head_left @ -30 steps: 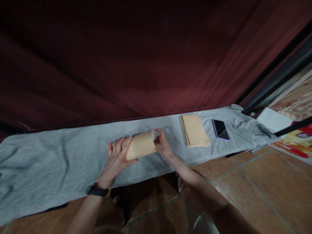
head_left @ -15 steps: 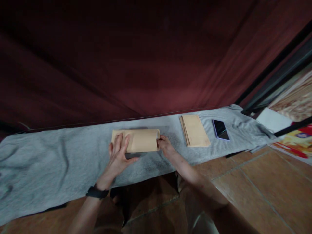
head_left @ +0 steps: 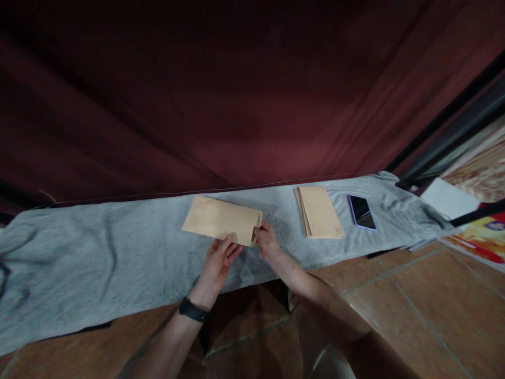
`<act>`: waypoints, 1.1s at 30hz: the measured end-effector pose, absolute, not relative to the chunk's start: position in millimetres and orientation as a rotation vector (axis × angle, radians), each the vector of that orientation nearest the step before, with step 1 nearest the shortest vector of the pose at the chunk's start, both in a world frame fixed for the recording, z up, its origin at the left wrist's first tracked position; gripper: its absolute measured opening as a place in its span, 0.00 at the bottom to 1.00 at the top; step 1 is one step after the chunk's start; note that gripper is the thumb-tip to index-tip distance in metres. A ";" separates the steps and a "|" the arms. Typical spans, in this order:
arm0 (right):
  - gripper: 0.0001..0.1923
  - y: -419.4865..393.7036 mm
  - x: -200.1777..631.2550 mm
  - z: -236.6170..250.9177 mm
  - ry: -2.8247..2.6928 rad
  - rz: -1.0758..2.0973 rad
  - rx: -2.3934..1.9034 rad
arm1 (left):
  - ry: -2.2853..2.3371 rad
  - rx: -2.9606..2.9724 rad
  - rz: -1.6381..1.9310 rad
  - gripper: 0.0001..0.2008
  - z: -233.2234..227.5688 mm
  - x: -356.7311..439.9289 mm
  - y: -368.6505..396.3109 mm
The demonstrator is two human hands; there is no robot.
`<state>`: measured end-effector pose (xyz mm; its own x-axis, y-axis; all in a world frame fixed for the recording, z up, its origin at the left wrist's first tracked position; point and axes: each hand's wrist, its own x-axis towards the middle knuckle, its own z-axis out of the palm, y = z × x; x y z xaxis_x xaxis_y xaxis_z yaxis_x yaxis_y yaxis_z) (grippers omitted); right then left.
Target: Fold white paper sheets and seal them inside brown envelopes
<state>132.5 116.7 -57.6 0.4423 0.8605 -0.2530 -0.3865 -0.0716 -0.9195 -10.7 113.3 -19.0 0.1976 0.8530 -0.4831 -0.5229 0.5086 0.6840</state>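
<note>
Hands (head_left: 240, 247) both pinch envelope (head_left: 221, 219); envelope stack (head_left: 319, 211), phone (head_left: 362, 211) lie rightward.

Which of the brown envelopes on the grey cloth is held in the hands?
The single envelope left of the stack: both hands, left hand and right hand, grip its near edge; the stack lies untouched.

Both arms were bare to the frame edge, no sleeves. Left hand (head_left: 218, 261) had no rings or gloves; a black band, watch or fitness tracker, sat snug on the L wrist, face not visible. Right hand (head_left: 266, 241) was bare too, nothing on the R wrist. Fingers (head_left: 232, 248) unadorned, nails too small to judge.
</note>
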 end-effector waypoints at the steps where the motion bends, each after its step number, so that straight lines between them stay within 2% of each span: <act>1: 0.08 115.8 129.7 -57.1 -0.475 1.095 -1.235 | 0.955 0.401 0.980 0.09 -18.6 -7.4 112.3; 8: 0.11 108.2 135.3 -39.1 -0.444 1.303 -1.152 | 1.036 0.481 0.937 0.10 -21.1 -11.3 125.0; 14: 0.13 102.2 164.1 -22.1 -0.531 1.358 -1.214 | 1.065 0.863 0.828 0.18 -16.0 -32.9 140.8; 21: 0.05 95.3 168.8 -27.8 -0.855 1.356 -1.513 | 1.231 1.071 0.774 0.31 -28.2 -43.1 150.0; 24: 0.07 95.9 167.4 -33.9 -0.973 1.318 -1.727 | 1.291 1.210 0.667 0.29 -36.4 -48.1 152.4; 27: 0.09 97.1 167.5 -39.0 -1.079 1.272 -1.856 | 1.409 1.474 0.623 0.22 -37.2 -51.5 152.9; 30: 0.09 97.8 167.7 -39.1 -1.201 1.208 -1.934 | 1.449 1.734 0.825 0.15 -32.4 -47.4 152.8; 33: 0.08 98.5 166.9 -34.1 -1.330 1.044 -2.002 | 1.258 1.855 1.056 0.17 -30.9 -34.6 157.9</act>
